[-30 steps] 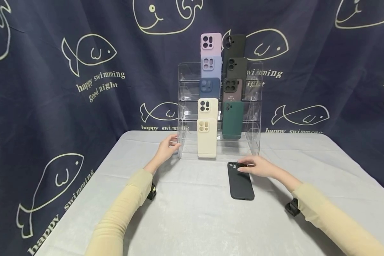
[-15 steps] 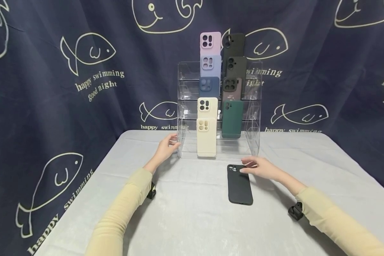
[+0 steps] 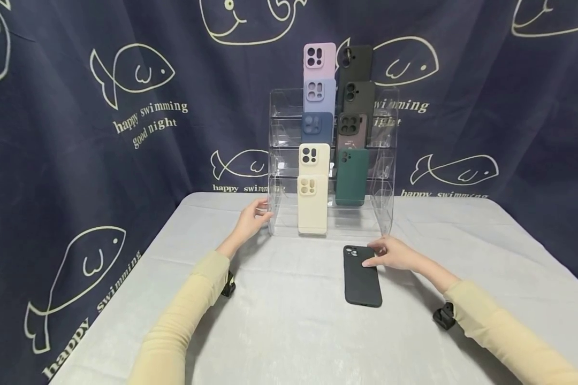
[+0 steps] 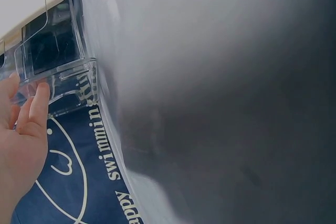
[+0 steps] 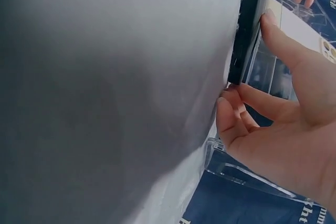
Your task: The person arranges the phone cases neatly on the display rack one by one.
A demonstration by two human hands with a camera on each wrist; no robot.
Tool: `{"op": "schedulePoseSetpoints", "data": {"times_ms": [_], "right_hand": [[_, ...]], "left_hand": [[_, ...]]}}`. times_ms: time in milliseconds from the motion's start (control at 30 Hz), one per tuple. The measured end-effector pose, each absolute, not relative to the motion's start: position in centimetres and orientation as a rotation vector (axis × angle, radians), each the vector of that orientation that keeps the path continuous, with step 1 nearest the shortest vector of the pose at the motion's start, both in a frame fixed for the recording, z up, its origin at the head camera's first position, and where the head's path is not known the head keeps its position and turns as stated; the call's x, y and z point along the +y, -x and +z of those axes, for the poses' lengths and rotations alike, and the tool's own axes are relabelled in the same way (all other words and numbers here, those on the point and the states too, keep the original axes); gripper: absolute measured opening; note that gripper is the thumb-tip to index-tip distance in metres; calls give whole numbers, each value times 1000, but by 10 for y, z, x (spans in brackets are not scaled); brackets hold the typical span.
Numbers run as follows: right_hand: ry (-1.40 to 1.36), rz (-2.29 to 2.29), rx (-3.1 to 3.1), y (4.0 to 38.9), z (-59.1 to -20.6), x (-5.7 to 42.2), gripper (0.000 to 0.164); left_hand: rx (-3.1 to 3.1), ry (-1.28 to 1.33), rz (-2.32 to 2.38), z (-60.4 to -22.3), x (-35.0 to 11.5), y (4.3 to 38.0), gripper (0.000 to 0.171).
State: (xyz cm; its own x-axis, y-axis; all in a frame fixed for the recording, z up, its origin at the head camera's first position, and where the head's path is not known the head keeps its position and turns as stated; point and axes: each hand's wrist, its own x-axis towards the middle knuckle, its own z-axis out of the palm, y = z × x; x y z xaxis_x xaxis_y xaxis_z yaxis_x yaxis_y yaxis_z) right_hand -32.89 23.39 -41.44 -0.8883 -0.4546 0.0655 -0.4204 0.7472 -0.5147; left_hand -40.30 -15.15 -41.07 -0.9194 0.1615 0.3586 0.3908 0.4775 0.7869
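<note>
A black phone case (image 3: 361, 278) lies on the table in front of a clear tiered display stand (image 3: 281, 227), its camera cutouts at the far end. My right hand (image 3: 398, 253) pinches its far right corner: in the right wrist view the thumb (image 5: 283, 38) lies on its upper face and the index finger touches its end edge. At the stand's lower left side, my left hand (image 3: 250, 220) rests its fingers against the clear side panel; the left wrist view shows these fingers (image 4: 39, 106) fairly straight.
Phone cases stand in two columns on the stand: cream (image 3: 312, 208), dark blue (image 3: 316, 127), light blue (image 3: 320, 101) and lilac (image 3: 319, 59) on the left, green (image 3: 352, 179) and darker ones on the right. A dark fish-print curtain (image 3: 135, 128) hangs behind the white-covered table (image 3: 279, 321).
The black phone case, tilted a second ago, has come slightly nearer and lies flat. My right thumb has shifted down onto its side. The left hand has stayed at the stand.
</note>
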Motion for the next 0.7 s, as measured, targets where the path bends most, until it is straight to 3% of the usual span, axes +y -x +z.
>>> {"op": "schedulePoseSetpoints", "data": {"times_ms": [367, 700], "right_hand": [[649, -875, 2856, 327, -412, 233, 61], [644, -950, 2836, 330, -396, 239, 48]], "left_hand": [[-2493, 489, -1413, -408, -151, 404, 47], [-2511, 460, -1399, -409, -151, 404, 49]]}}
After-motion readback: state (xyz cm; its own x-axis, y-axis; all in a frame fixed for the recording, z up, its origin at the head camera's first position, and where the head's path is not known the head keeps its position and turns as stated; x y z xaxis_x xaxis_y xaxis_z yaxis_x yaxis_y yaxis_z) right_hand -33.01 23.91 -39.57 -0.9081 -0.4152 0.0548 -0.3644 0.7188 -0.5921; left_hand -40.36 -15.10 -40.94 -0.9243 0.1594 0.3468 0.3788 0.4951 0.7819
